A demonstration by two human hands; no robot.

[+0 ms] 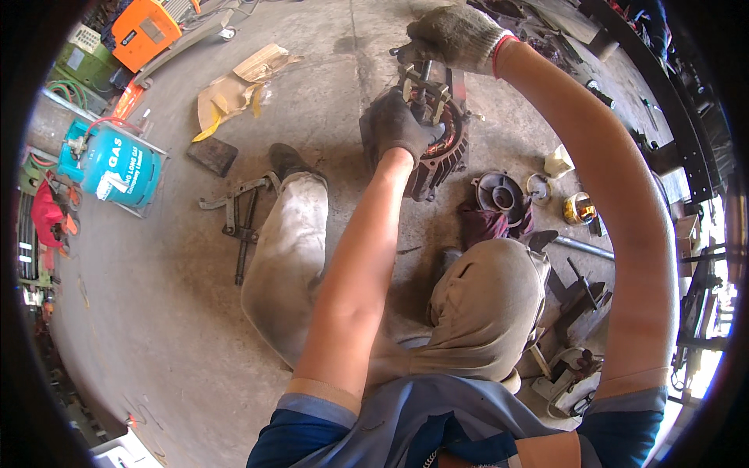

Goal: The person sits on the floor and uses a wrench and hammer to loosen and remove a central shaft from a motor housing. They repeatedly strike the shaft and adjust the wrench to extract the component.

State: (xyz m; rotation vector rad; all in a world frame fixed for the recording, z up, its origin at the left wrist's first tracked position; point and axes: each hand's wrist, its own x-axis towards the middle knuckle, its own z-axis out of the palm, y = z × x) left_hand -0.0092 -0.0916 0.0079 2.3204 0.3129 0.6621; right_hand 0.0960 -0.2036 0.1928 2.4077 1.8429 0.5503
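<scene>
In front of my feet an electric motor (438, 165) lies on the floor, its finned housing and copper windings showing. A metal puller (428, 87) stands over its shaft. My left hand (399, 125), in a dark, dirty work glove, is closed around the puller's lower part against the motor; its fingertips are partly hidden. My right hand (459, 39), in a grey knit glove with a red cuff, is closed at the top of the puller on a bar handle, whose dark end (395, 51) sticks out to the left.
A second puller (248, 234) lies beside my left leg, near a dark metal block (212, 156) and cardboard (234, 86). Right of the motor are a round end cover (499, 193), a cloth (484, 226), a can (579, 209) and a pipe (585, 248). A teal gas cylinder (121, 165) stands left.
</scene>
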